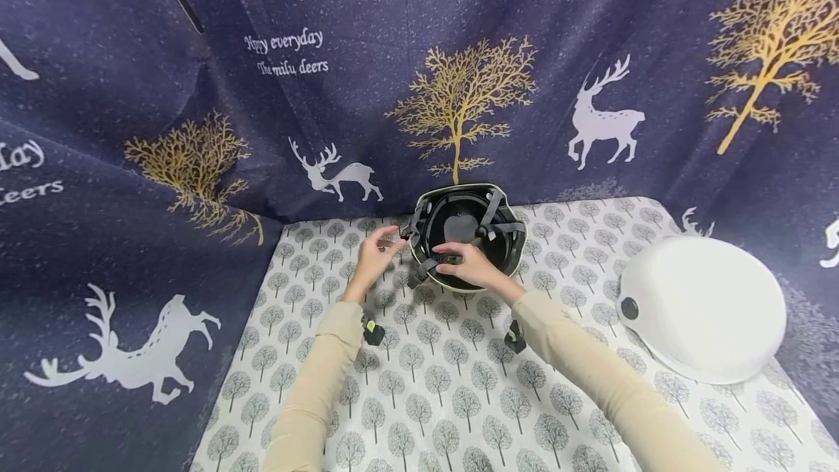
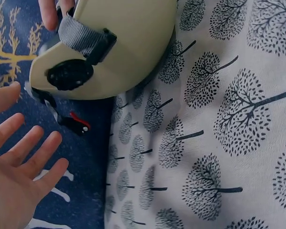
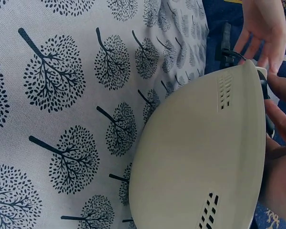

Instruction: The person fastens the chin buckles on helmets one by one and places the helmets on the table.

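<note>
A cream helmet lies upturned at the back of the table, its black inside facing up. Grey straps cross its rim. Fingers of my right hand reach over the near part of the opening and pinch a dark strap piece. Beside the left rim is my left hand, its fingers spread and holding nothing. The left wrist view shows a black buckle with a red part hanging near those fingers. A grey strap and a round black dial show on the shell there.
A white domed helmet with a black round piece sits at the right of the table. Tree-patterned cloth covers the table. Behind hangs a dark blue curtain printed with deer and trees, close to the cream helmet.
</note>
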Action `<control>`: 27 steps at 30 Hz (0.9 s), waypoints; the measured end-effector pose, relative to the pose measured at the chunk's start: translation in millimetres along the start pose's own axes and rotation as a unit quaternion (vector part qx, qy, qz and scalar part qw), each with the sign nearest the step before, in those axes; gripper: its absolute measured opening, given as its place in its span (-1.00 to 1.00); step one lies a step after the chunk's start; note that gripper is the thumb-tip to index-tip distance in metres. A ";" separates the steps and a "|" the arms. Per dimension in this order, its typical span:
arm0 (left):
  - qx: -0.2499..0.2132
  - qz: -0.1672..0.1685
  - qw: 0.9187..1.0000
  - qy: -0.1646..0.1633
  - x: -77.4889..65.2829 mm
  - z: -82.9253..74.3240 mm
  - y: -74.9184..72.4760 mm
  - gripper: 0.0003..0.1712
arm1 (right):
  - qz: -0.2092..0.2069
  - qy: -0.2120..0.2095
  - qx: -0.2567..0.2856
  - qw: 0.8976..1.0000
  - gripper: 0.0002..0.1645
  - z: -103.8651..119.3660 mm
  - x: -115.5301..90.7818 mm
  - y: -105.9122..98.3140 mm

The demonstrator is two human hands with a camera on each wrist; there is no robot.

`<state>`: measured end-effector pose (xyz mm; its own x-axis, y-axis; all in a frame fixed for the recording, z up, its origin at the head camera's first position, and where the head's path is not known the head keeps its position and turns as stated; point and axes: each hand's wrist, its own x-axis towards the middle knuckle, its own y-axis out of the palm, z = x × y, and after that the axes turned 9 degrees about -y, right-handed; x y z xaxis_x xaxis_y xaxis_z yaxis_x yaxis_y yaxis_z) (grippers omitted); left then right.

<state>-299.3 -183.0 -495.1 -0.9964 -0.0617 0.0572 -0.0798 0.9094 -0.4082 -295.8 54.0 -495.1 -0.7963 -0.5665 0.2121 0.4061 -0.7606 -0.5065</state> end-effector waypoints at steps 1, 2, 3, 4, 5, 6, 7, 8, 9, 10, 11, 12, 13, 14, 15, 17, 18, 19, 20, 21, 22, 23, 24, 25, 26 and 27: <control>-0.003 -0.003 1.000 -0.005 1.1 1.3 0.1 -0.52 | 0.004 0.001 -0.004 1.000 -0.46 1.1 0.1 0.4; -0.004 -0.004 1.000 -0.010 2.2 2.7 0.4 -0.53 | 0.008 0.001 -0.008 1.000 -0.45 2.0 0.3 0.8; -0.005 -0.005 1.000 -0.015 3.3 4.1 0.7 -0.53 | 0.011 0.002 -0.012 1.000 -0.44 3.0 0.4 1.2; -0.007 -0.006 1.000 -0.019 4.4 5.4 1.1 -0.52 | 0.013 0.002 -0.015 1.000 -0.43 4.0 0.6 1.6; -0.008 -0.007 1.000 -0.024 5.5 6.9 1.6 -0.52 | 0.015 0.003 -0.017 1.000 -0.42 4.8 0.8 2.2; -0.009 -0.007 1.000 -0.029 6.5 8.3 2.1 -0.50 | 0.016 0.003 -0.019 1.000 -0.41 5.5 1.0 2.7; -0.010 -0.007 0.999 -0.034 7.7 10.0 2.6 -0.49 | 0.017 0.004 -0.019 1.000 -0.40 6.1 1.1 3.2; -0.013 -0.007 0.999 -0.040 8.9 11.8 3.3 -0.48 | 0.017 0.004 -0.023 1.000 -0.39 6.1 1.5 4.0; -0.014 -0.005 0.999 -0.047 10.0 13.5 4.0 -0.46 | 0.016 0.005 -0.027 0.999 -0.39 5.9 1.7 4.9; -0.018 -0.004 0.998 -0.055 11.0 15.2 4.8 -0.44 | 0.016 0.005 -0.031 0.999 -0.38 5.4 2.1 5.8; -0.021 0.000 0.998 -0.062 12.0 17.0 5.6 -0.43 | 0.014 0.005 -0.033 0.999 -0.37 4.7 2.4 6.8; -0.022 0.005 0.997 -0.069 12.9 18.4 6.5 -0.41 | 0.011 0.003 -0.039 0.999 -0.37 4.3 2.5 7.6; -0.021 0.010 0.997 -0.075 13.9 20.6 7.4 -0.40 | 0.009 0.001 -0.042 0.999 -0.37 3.7 2.7 8.8; -0.020 0.015 0.996 -0.081 14.6 22.4 8.2 -0.39 | 0.007 0.001 -0.044 0.999 -0.37 3.2 2.8 9.9; -0.017 0.019 0.996 -0.085 15.1 23.8 9.3 -0.38 | 0.007 -0.004 -0.046 0.999 -0.39 2.8 3.0 10.8; -0.013 0.025 0.995 -0.095 16.9 26.9 11.6 -0.37 | 0.007 -0.012 -0.048 0.999 -0.42 2.4 3.6 12.3; -0.014 0.026 0.995 -0.099 17.6 27.7 12.8 -0.36 | 0.008 -0.017 -0.051 0.999 -0.45 2.4 3.9 12.8; -0.013 0.026 0.994 -0.101 18.6 28.5 14.1 -0.35 | 0.008 -0.019 -0.051 0.998 -0.47 2.4 4.5 13.2; -0.015 0.026 0.994 -0.103 19.4 28.8 15.3 -0.35 | 0.008 -0.023 -0.054 0.998 -0.49 2.5 4.9 13.3; -0.017 0.027 0.994 -0.103 20.5 28.9 16.7 -0.35 | 0.007 -0.027 -0.060 0.998 -0.50 2.6 5.4 13.3; -0.018 0.028 0.994 -0.104 21.5 29.0 17.9 -0.35 | 0.006 -0.025 -0.062 0.998 -0.51 3.1 5.8 13.2; -0.020 0.028 0.994 -0.102 22.4 28.5 19.0 -0.36 | 0.005 -0.023 -0.063 0.998 -0.51 3.6 6.1 13.1; -0.021 0.028 0.994 -0.100 23.4 28.4 20.2 -0.38 | 0.005 -0.025 -0.067 0.997 -0.51 4.1 6.5 13.1; -0.018 0.027 0.995 -0.098 24.7 28.5 21.2 -0.40 | 0.007 -0.023 -0.067 0.997 -0.51 4.8 6.8 13.0; -0.017 0.026 0.995 -0.098 25.5 28.5 21.9 -0.42 | 0.010 -0.023 -0.068 0.997 -0.50 5.3 7.1 13.1; -0.017 0.024 0.995 -0.094 26.3 28.4 22.6 -0.44 | 0.012 -0.023 -0.070 0.997 -0.50 5.7 7.4 13.3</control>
<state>-328.1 -175.7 -528.6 -0.9866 -0.0913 -0.1350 -0.0344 0.9264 -0.3750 -293.8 37.9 -495.6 -0.7641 -0.6008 0.2349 0.3566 -0.6968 -0.6224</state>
